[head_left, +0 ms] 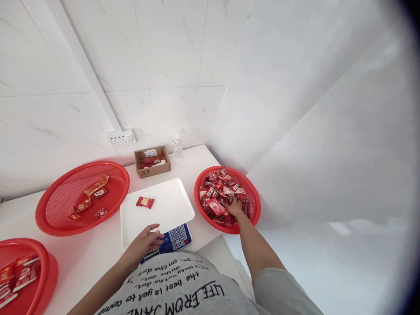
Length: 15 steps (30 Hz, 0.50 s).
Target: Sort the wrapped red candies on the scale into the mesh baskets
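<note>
My right hand [233, 207] reaches into the red basket [255, 199] on the right, among many small red packets [216, 207]; its fingertips are hidden between them. Over the near edge of a white tray [170, 192], my left hand [149, 239] hovers with fingers apart and slightly curled, holding nothing. One red and gold packet [145, 202] lies on the tray. Under the tray's near side sits a scale with a blue keypad [177, 238], partly covered by the tray.
A red basket [123, 183] with several packets stands left of the tray, and another red basket [49, 271] is at the lower left. Behind are a cardboard box [153, 170], a clear bottle [177, 150] and the wall.
</note>
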Motion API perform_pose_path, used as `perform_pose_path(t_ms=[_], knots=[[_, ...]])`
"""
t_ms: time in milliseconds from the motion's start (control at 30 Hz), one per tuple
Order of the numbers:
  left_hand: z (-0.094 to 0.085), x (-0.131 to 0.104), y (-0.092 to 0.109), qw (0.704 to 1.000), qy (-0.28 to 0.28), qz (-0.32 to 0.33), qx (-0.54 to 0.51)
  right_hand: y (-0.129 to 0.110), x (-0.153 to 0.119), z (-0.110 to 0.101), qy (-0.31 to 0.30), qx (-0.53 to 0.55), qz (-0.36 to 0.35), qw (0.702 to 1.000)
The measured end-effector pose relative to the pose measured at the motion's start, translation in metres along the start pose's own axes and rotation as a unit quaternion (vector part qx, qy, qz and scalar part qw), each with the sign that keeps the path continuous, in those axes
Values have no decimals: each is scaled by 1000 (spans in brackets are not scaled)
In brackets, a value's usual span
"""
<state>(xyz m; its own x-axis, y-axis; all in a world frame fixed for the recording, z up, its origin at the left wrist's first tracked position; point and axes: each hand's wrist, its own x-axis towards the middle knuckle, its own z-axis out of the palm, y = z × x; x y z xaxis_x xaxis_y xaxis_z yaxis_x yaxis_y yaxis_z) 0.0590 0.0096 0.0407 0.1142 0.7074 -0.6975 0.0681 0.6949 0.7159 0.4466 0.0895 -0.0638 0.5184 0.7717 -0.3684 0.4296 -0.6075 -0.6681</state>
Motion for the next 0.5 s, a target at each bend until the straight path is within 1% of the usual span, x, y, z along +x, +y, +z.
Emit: perform_pose_path(t_ms=[100, 167, 267, 400, 500], knots=[[-5, 1, -5, 1000, 9, 3, 1, -3, 0, 12, -3, -142, 63, 988], [-6, 0, -7, 1000, 13, 0, 2, -6, -1, 16, -16, -199, 68, 978], [-5, -2, -5, 1000, 17, -3, 1, -7, -4, 19, -19, -196, 57, 979], [-1, -3, -2, 1000, 12, 3, 9, -1, -7, 23, -5, -174, 64, 983], [0, -2, -2, 1000, 4, 11, 19, 3, -5, 25, -14, -143, 34, 989]])
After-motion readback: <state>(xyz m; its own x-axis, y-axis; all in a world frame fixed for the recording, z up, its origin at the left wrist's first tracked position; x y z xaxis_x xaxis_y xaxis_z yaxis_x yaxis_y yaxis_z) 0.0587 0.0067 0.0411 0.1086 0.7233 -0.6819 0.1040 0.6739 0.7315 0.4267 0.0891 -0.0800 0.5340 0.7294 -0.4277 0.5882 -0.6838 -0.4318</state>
